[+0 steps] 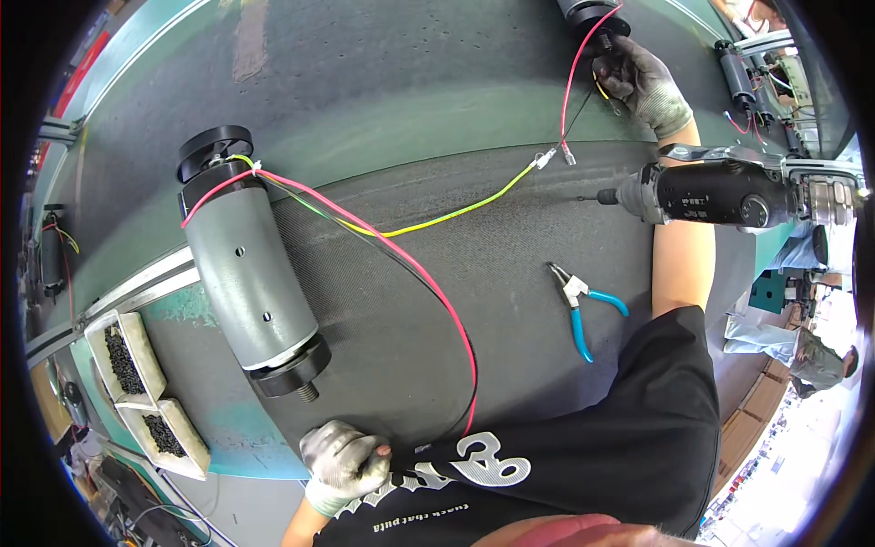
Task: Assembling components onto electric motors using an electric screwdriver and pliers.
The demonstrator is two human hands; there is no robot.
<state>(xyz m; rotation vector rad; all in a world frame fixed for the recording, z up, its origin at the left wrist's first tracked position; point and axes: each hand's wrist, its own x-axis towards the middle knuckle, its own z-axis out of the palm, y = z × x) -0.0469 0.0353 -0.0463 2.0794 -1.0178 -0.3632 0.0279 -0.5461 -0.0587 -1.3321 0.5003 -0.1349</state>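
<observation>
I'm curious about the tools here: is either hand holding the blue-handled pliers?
No, the pliers lie on the dark mat, apart from both the left hand and the right hand.

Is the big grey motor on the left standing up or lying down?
Lying down: the grey motor has its long side, with two small holes, facing up, and its threaded shaft sticks out sideways.

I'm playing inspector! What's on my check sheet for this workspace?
Surface: black mat, on a worn green table
Job's things: near motor, lying down; far motor, partly out of view
Clutter: pliers on the mat; driver; bins of black bits
Hands: left hand, gloved, curled by shirt; right hand, gloved, at far motor
Cables: red wire and yellow-green wire, over the mat
Surroundings: other motors at both sides; a person standing at right
</observation>
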